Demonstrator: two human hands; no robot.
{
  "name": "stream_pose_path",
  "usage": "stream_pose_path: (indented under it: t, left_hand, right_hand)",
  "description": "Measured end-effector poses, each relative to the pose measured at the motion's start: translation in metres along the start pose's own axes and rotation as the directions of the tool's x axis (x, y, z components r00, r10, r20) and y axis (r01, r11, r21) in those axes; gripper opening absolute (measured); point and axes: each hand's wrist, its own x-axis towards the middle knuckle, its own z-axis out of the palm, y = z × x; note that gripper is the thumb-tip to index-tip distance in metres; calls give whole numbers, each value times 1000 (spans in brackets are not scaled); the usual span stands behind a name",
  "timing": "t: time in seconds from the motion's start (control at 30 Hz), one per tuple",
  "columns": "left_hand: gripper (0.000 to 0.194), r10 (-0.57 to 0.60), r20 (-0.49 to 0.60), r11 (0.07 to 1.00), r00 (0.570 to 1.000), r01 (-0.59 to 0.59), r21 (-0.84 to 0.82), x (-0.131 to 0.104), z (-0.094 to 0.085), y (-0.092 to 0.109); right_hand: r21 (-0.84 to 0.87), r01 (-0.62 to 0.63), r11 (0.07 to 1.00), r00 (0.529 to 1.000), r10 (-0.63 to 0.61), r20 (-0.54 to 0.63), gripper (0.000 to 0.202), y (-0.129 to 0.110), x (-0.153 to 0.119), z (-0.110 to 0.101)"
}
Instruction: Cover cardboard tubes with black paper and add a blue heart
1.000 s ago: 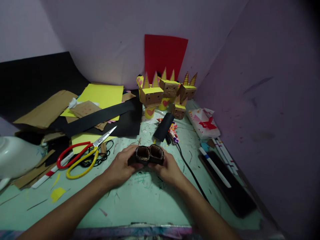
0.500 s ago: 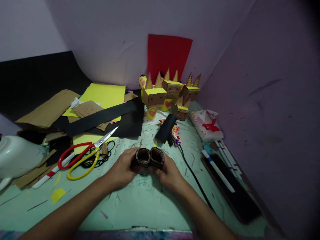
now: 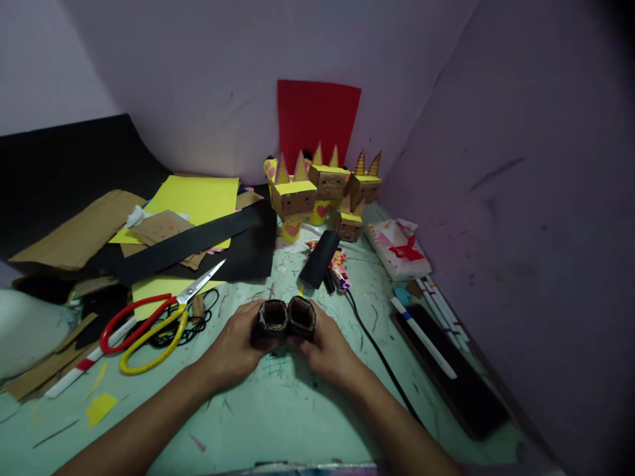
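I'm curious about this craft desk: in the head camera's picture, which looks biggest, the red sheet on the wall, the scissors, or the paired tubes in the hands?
1. Red sheet, though farthest away.
2. Scissors, long but thin, so close to it.
3. Paired tubes, clearly smallest.

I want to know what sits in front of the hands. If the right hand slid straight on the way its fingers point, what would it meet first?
Probably the black roll: the right hand holds the cardboard tubes and points up and away across the table. Depth is unclear; it might pass beside it, over the cable.
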Motion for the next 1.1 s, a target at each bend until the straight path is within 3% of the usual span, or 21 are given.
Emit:
stream_pose_path:
  t: [0.13,0.23,0.3,0.37,0.43,0.53,0.67,0.77,0.93,1.1]
  left_hand:
    - [29,-13,-34,999,999,11,-46,-2,1,-1]
    - [36,-115,-82,988,990,106,-115,-1,1,-1]
    - [45,-210,-156,972,965,189,-140,0,0,-1]
    - [53,-274,-250,958,928,242,-153,1,-2,-2]
    - [57,-306,-304,949,902,265,-169,1,-5,-5]
    - [54,-317,-306,946,898,277,-169,1,-6,-11]
    - [51,-315,-301,948,900,279,-156,0,-5,-16]
    - [49,-289,-299,956,909,260,-136,1,-4,-16]
    - [46,-280,-287,957,916,244,-153,1,-5,-12]
    - [47,-281,-305,958,910,245,-151,2,-8,-11]
  right_hand:
    - [21,-16,1000,1000,16,16,40,-2,-1,-1]
    - [181,-93,979,995,85,48,66,-5,-4,-3]
    - [340,-118,933,993,104,58,88,-6,-5,-5]
    - [436,-69,897,997,83,-11,87,-8,-2,-10]
    - [376,-75,924,969,156,-192,76,-9,7,-19]
    - [138,-322,936,823,349,-447,70,-14,32,-39]
    - [-98,-526,845,745,403,-532,78,-28,71,-63]
    - [-224,-618,754,698,394,-598,89,-39,96,-66]
    - [-262,-633,728,692,380,-613,88,-39,116,-56]
    - [-191,-430,882,761,241,-602,72,-35,98,-62]
